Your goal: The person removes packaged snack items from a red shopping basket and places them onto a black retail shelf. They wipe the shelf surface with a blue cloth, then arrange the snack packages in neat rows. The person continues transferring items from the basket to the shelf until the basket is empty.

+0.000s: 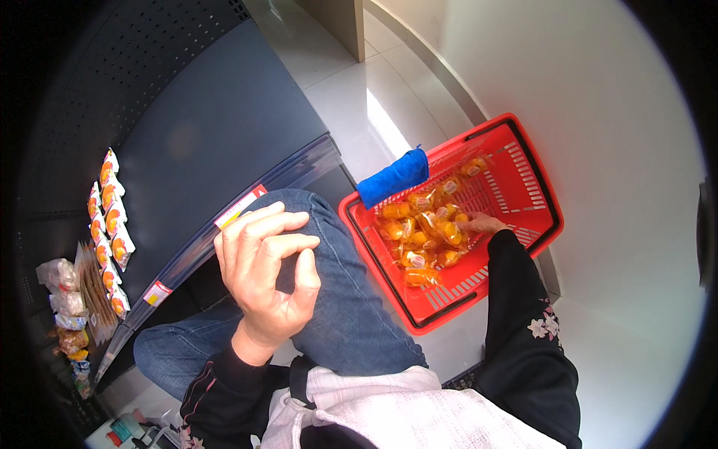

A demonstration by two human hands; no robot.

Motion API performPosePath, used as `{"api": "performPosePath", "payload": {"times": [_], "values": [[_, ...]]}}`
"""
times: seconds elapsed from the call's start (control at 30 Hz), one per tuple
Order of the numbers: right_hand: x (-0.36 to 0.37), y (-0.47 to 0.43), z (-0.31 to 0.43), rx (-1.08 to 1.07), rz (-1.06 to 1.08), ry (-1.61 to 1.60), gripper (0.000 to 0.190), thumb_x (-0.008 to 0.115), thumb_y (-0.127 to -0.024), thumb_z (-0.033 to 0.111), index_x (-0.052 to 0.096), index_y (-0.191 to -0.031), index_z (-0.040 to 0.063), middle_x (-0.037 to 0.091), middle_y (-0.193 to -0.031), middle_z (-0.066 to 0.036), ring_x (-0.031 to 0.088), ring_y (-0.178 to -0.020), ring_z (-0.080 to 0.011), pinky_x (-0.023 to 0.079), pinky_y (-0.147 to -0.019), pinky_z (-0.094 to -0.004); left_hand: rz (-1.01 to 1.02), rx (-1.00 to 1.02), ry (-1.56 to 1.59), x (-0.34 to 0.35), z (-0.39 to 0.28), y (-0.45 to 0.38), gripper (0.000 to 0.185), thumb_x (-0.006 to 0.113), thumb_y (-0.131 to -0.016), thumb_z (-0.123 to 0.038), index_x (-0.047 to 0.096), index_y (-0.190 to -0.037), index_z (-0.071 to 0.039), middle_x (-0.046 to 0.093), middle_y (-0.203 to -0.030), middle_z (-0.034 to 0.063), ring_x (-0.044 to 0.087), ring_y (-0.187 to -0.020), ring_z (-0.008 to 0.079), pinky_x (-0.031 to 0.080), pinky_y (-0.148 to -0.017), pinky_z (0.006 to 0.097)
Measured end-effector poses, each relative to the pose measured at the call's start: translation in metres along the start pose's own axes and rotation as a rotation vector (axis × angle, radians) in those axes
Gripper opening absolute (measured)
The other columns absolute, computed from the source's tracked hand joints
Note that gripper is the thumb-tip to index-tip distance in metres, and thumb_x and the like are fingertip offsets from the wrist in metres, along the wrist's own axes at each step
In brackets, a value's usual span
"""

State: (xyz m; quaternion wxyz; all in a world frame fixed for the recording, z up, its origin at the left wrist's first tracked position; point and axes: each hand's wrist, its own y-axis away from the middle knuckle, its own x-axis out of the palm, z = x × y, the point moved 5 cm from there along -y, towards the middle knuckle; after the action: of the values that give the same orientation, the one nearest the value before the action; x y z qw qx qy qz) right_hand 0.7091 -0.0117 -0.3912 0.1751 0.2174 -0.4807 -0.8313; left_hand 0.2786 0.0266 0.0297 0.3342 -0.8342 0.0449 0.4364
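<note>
My left hand [272,269] is raised over my bent knee, fingers loosely curled and apart, with nothing in it. My right hand [483,223] reaches into a red plastic shopping basket [521,191] on the floor to the right. Its fingertips meet a pile of orange items in clear plastic wrappers [429,219]; whether they grip one cannot be made out. Over the basket's upper left rim hangs a blue cloth [392,177]. To the left, white-and-orange packets [115,216] stand in two rows on a dark shelf [213,106].
Clear price strips with red-and-yellow labels [156,293] line the shelf's front edge. Brown flat packets [95,292] and several bagged foods [70,325] stand at the far left. A white wall [606,168] rises beside the basket, and a panel [336,22] stands beyond.
</note>
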Motion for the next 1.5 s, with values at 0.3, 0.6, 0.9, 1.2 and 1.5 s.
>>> {"api": "performPosePath", "payload": {"times": [0.3, 0.6, 0.9, 1.2, 1.5], "values": [[0.097, 0.094, 0.092, -0.307, -0.129, 0.33, 0.087, 0.073, -0.087, 0.061, 0.05, -0.142, -0.002, 0.063, -0.128, -0.032, 0.06, -0.124, -0.0427, 0.048, -0.104, -0.0465, -0.013, 0.0, 0.015, -0.002, 0.003, 0.002, 0.009, 0.069, -0.079, -0.012, 0.07, -0.087, -0.011, 0.071, -0.106, 0.0045, 0.063, -0.109, 0.0266, 0.04, -0.1, 0.04], [0.118, 0.123, 0.135, -0.623, -0.34, 0.091, 0.059, 0.071, -0.095, 0.044, 0.06, -0.13, -0.001, 0.068, -0.124, -0.027, 0.066, -0.116, -0.0402, 0.052, -0.098, -0.0454, 0.024, -0.011, 0.007, -0.003, 0.0, 0.003, 0.01, 0.065, -0.08, -0.005, 0.069, -0.088, -0.008, 0.071, -0.106, 0.0083, 0.062, -0.112, 0.03, 0.043, -0.101, 0.0425], [-0.066, -0.019, 0.045, -0.386, -1.117, -0.409, 0.049, 0.079, -0.088, 0.03, 0.065, -0.118, -0.008, 0.073, -0.105, -0.019, 0.071, -0.088, -0.0252, 0.057, -0.076, -0.0372, 0.019, -0.007, -0.004, 0.001, 0.004, 0.001, 0.009, 0.067, -0.079, -0.013, 0.07, -0.087, -0.011, 0.071, -0.106, 0.0045, 0.063, -0.109, 0.0267, 0.04, -0.098, 0.0397], [-0.084, -0.082, 0.042, -0.122, -0.839, -0.499, 0.053, 0.082, -0.084, 0.03, 0.067, -0.117, -0.009, 0.073, -0.111, -0.021, 0.07, -0.097, -0.0272, 0.055, -0.083, -0.0383, 0.094, -0.036, -0.001, -0.001, 0.003, -0.002, 0.013, 0.063, -0.075, -0.005, 0.068, -0.087, -0.008, 0.07, -0.108, 0.0088, 0.061, -0.111, 0.0312, 0.042, -0.101, 0.0435], [-0.098, -0.069, 0.011, -0.342, -1.284, -0.475, 0.056, 0.083, -0.083, 0.03, 0.067, -0.121, -0.007, 0.073, -0.112, -0.018, 0.071, -0.096, -0.0287, 0.055, -0.083, -0.0386, 0.088, -0.034, -0.002, 0.0, 0.001, -0.003, 0.013, 0.063, -0.075, -0.005, 0.068, -0.087, -0.008, 0.07, -0.108, 0.009, 0.061, -0.112, 0.0309, 0.042, -0.102, 0.0434]]}}
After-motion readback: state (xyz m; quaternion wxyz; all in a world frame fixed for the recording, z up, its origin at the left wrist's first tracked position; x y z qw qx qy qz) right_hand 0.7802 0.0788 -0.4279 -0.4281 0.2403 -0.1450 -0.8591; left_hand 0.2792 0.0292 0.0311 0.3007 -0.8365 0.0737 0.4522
